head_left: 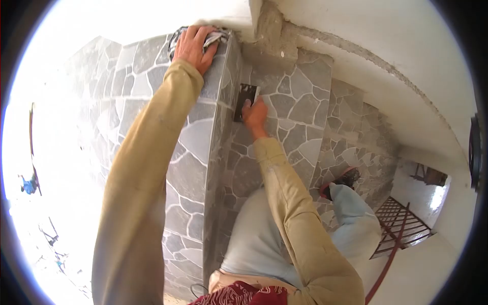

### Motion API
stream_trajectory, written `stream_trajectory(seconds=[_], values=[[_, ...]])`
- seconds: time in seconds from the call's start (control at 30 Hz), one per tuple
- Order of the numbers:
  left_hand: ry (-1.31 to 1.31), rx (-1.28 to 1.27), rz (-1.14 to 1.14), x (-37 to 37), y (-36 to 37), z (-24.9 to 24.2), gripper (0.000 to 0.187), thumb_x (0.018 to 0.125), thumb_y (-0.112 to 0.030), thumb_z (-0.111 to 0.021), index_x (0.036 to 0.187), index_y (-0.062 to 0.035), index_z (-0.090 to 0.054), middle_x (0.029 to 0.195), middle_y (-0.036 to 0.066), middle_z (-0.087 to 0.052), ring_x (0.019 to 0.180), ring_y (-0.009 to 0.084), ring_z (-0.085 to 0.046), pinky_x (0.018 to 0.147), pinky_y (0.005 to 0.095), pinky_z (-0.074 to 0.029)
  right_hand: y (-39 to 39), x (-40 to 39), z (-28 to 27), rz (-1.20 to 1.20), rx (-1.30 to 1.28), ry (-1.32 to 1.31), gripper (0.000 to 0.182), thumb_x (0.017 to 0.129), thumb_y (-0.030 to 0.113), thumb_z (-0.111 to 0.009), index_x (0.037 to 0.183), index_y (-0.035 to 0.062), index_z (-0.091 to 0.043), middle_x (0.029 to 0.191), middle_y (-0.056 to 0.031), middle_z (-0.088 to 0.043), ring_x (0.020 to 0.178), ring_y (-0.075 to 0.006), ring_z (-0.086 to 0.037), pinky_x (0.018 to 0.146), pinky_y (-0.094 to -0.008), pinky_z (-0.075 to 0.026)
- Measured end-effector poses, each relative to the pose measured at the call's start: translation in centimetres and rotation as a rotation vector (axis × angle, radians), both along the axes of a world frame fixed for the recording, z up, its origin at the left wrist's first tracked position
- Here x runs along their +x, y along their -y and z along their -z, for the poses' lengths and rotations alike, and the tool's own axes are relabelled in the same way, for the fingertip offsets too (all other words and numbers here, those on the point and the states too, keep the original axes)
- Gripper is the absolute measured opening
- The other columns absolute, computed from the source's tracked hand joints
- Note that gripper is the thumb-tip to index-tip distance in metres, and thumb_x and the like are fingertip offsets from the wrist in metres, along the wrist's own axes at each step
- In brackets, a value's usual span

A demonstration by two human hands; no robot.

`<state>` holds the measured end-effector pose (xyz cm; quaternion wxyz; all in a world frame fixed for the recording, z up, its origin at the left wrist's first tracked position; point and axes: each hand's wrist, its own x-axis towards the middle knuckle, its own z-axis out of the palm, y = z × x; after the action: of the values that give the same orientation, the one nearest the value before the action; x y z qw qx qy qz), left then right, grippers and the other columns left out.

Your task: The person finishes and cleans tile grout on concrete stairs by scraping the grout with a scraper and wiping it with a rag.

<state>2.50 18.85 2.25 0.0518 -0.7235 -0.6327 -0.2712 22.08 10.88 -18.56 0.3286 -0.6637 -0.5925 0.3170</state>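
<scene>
My left hand [191,49] presses a black-and-white patterned cloth [217,37] onto the far end of the upper stone-patterned step [190,137], fingers bent over it. Lower and to the right, my right hand [255,116] grips a dark flat tool [246,100] with a pale edge. The tool lies against the grey stone-patterned tread [295,101], close to the riser of the upper step. My right thumb rests on the dark face of the tool.
More stone-patterned steps [351,112] descend to the right along a white wall [396,46] with a rough cement strip. My shoe [348,178] stands on a lower step. A dark red railing [396,223] is at the lower right.
</scene>
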Motion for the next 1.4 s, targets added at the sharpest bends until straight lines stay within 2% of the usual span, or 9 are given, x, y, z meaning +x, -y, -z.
stream_trajectory(seconds=[0.17, 0.23, 0.37, 0.5, 0.57, 0.7, 0.77, 0.97, 1.4], values=[[0.005, -0.003, 0.049, 0.4, -0.6, -0.5, 0.035, 0.086, -0.017, -0.067, 0.121, -0.0143, -0.061, 0.121, 0.014, -0.058, 0.114, 0.0377, -0.053, 0.100, 0.0468, -0.041, -0.8, 1.7, -1.4, 0.160, -0.183, -0.352, 0.031, 0.085, 0.021, -0.070, 0.102, -0.0034, -0.062, 0.094, -0.0283, -0.068, 0.090, -0.0486, -0.065, 0.078, -0.0536, -0.050], [0.011, -0.041, 0.046, 0.5, 0.1, -0.6, 0.035, 0.085, -0.015, -0.067, 0.120, -0.0136, -0.061, 0.121, 0.014, -0.058, 0.114, 0.0380, -0.052, 0.100, 0.0467, -0.041, 0.5, 0.0, 3.5, 0.055, 0.154, 0.006, 0.030, 0.087, 0.021, -0.069, 0.103, -0.0029, -0.061, 0.091, -0.0279, -0.068, 0.088, -0.0486, -0.065, 0.077, -0.0548, -0.049], [0.002, -0.005, 0.070, 1.0, -0.1, -0.8, 0.034, 0.086, -0.011, -0.066, 0.119, -0.0134, -0.061, 0.121, 0.015, -0.058, 0.111, 0.0382, -0.053, 0.097, 0.0478, -0.042, -0.6, 0.3, -0.9, -0.072, -0.177, -0.207, 0.027, 0.088, 0.019, -0.068, 0.106, 0.0017, -0.060, 0.091, -0.0277, -0.066, 0.090, -0.0503, -0.062, 0.078, -0.0553, -0.050], [-0.028, 0.015, 0.085, 0.3, -0.7, -0.3, 0.032, 0.087, -0.011, -0.064, 0.120, -0.0120, -0.062, 0.119, 0.016, -0.058, 0.109, 0.0385, -0.053, 0.096, 0.0476, -0.042, -2.4, 0.6, 0.9, 0.232, -0.310, -0.391, 0.027, 0.086, 0.019, -0.068, 0.106, 0.0015, -0.061, 0.091, -0.0278, -0.067, 0.089, -0.0505, -0.063, 0.077, -0.0555, -0.051], [-0.021, 0.042, 0.103, 0.7, -0.5, -0.3, 0.031, 0.089, -0.013, -0.063, 0.119, -0.0113, -0.062, 0.118, 0.016, -0.058, 0.109, 0.0385, -0.053, 0.096, 0.0474, -0.041, -1.2, -1.2, -0.8, 0.001, -0.043, -0.179, 0.026, 0.085, 0.017, -0.069, 0.104, 0.0005, -0.062, 0.088, -0.0280, -0.068, 0.087, -0.0503, -0.064, 0.076, -0.0559, -0.051], [0.013, 0.013, 0.091, 0.6, -0.4, -0.2, 0.031, 0.089, -0.014, -0.064, 0.119, -0.0118, -0.062, 0.117, 0.016, -0.059, 0.109, 0.0384, -0.053, 0.096, 0.0473, -0.041, -2.6, 0.7, -0.2, -0.114, -0.182, -0.101, 0.025, 0.085, 0.015, -0.068, 0.104, -0.0007, -0.062, 0.088, -0.0284, -0.068, 0.086, -0.0501, -0.065, 0.076, -0.0568, -0.051], [-0.023, 0.039, 0.090, 0.1, -0.7, 0.1, 0.032, 0.087, -0.014, -0.065, 0.119, -0.0121, -0.062, 0.116, 0.016, -0.059, 0.108, 0.0383, -0.053, 0.096, 0.0471, -0.041, -4.0, 2.2, 0.3, 0.237, -0.239, -0.419, 0.026, 0.085, 0.016, -0.068, 0.103, -0.0020, -0.062, 0.088, -0.0289, -0.068, 0.087, -0.0507, -0.065, 0.076, -0.0564, -0.051], [-0.012, 0.046, 0.091, 0.4, -0.6, 0.0, 0.033, 0.086, -0.012, -0.066, 0.119, -0.0132, -0.063, 0.117, 0.015, -0.059, 0.108, 0.0380, -0.054, 0.096, 0.0469, -0.042, -3.8, -0.2, -1.6, 0.012, -0.098, -0.125, 0.024, 0.087, 0.015, -0.066, 0.101, -0.0028, -0.060, 0.087, -0.0303, -0.067, 0.088, -0.0508, -0.065, 0.077, -0.0560, -0.051], [0.004, 0.024, 0.051, 0.2, -0.4, -0.1, 0.031, 0.088, -0.020, -0.067, 0.118, -0.0159, -0.063, 0.118, 0.014, -0.059, 0.110, 0.0386, -0.053, 0.096, 0.0476, -0.042, -7.1, 0.2, -1.4, 0.008, -0.115, -0.204, 0.028, 0.082, 0.022, -0.069, 0.093, -0.0035, -0.068, 0.086, -0.0287, -0.068, 0.087, -0.0490, -0.065, 0.078, -0.0532, -0.053]])
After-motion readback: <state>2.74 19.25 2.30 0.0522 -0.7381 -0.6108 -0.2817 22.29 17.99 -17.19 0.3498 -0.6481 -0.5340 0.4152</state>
